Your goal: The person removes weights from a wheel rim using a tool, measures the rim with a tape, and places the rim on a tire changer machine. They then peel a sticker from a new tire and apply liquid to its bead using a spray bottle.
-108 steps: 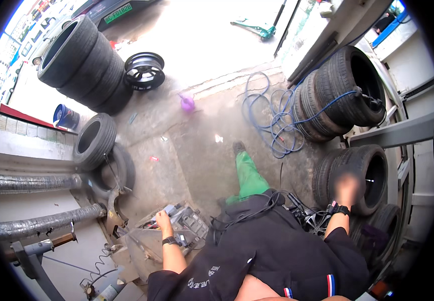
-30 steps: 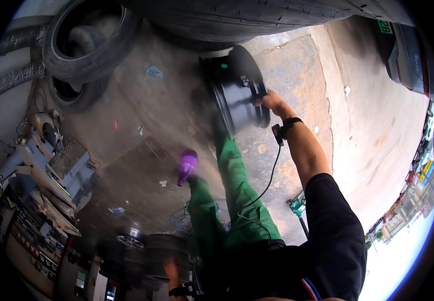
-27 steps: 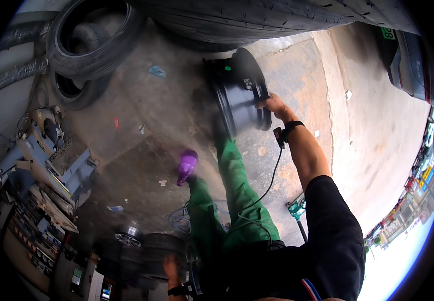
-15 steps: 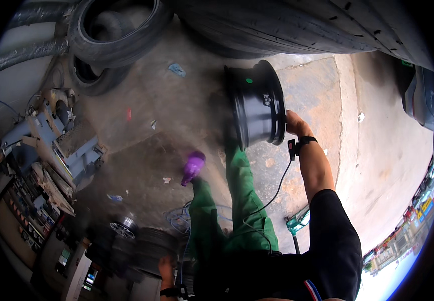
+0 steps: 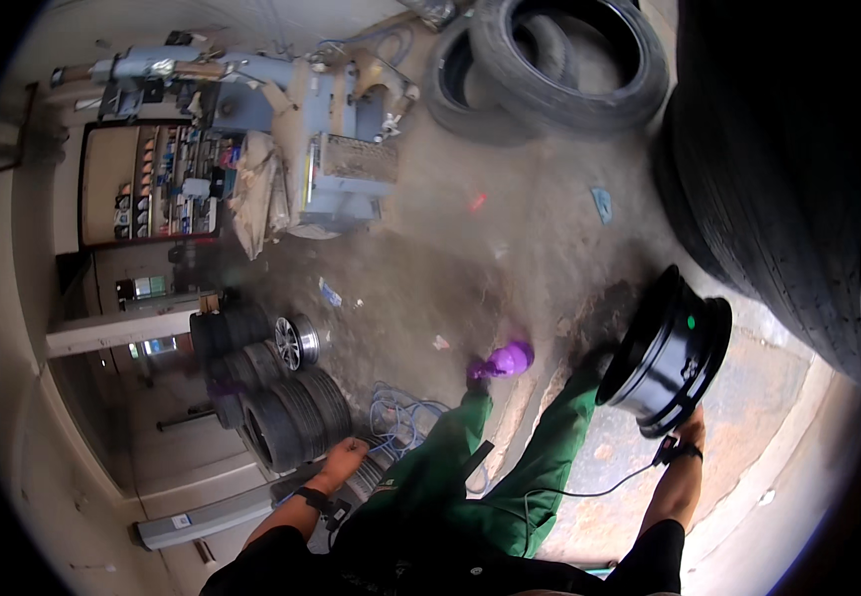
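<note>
A black wheel rim with a green dot on its barrel hangs tilted at my right side, close to my right leg. My right hand is closed on its near edge, and the rim hides the fingertips. Over at the left, my left hand is held out with its fingers curled in, and nothing shows in it. Stacked black tires lie beyond that hand. A purple shoe is on my left foot.
Two loose tires lie at the far side, and a large dark tire stands at the right. A blue-grey machine is at the far left. A silver wheel lies near the stacks. A coiled blue hose is by my left leg.
My view has swung to the left, bringing the machine and tire stacks further in. The wheel rim has tilted, still held by my right hand. My left hand has come forward into fuller view.
</note>
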`<move>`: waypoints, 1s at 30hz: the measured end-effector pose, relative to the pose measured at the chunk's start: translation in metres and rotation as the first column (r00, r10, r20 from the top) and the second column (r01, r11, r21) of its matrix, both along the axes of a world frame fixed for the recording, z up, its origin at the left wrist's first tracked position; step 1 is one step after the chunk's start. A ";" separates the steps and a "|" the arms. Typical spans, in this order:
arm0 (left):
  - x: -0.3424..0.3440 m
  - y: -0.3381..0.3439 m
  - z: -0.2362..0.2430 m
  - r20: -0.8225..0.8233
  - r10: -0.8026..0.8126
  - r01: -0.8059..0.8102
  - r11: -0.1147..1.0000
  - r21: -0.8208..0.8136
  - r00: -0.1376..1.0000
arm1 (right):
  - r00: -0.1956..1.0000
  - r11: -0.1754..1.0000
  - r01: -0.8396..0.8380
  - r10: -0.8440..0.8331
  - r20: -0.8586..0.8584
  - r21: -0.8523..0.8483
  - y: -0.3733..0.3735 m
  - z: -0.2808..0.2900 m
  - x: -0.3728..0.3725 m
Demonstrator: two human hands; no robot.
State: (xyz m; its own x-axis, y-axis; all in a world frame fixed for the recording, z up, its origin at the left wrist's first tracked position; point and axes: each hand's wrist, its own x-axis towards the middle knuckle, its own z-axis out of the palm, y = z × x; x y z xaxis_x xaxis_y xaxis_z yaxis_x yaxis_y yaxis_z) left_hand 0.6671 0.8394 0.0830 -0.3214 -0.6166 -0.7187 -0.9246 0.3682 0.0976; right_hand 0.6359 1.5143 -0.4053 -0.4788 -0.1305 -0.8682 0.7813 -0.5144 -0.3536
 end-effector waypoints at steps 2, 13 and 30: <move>-0.018 -0.009 -0.004 -0.026 -0.044 0.045 0.999 0.027 0.999 | 0.989 0.993 0.114 -0.112 0.092 -0.019 0.004 0.011 -0.008; -0.015 -0.030 0.036 -0.162 0.197 -0.169 0.970 0.175 0.967 | 1.000 0.998 0.012 -0.011 -0.012 0.064 -0.037 0.167 -0.027; -0.084 -0.145 -0.085 -0.310 -0.019 0.254 0.623 0.740 0.950 | 0.605 0.000 -0.643 0.612 0.509 0.766 -0.200 0.504 0.004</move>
